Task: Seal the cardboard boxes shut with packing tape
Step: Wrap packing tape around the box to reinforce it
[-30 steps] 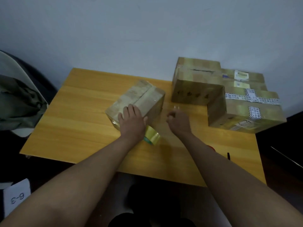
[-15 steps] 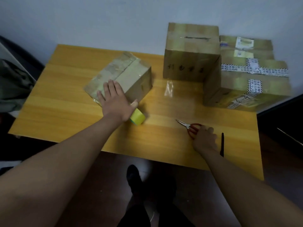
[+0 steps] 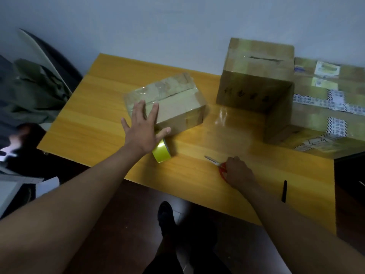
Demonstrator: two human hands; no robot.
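Observation:
A small cardboard box (image 3: 177, 101) lies on the wooden table (image 3: 102, 123), clear tape over its top seam. My left hand (image 3: 144, 129) lies flat with spread fingers on the box's near corner. A yellow tape roll (image 3: 161, 151) stands on edge right under that hand's thumb, with a clear strip (image 3: 221, 115) stretched over the table to the right. My right hand (image 3: 237, 171) curls around the red handles of the scissors (image 3: 214, 161) near the table's front edge; the blades point left.
A taller box (image 3: 254, 76) with a slot on top stands at the back right, next to a wide taped box (image 3: 320, 113). A black pen (image 3: 284, 191) lies at the front right. A chair with green cloth (image 3: 29, 91) stands left of the table.
My right hand left the tape strip beside the box, dropped to the front edge and took hold of the scissors. My left hand stayed on the box with fingers spreading wider.

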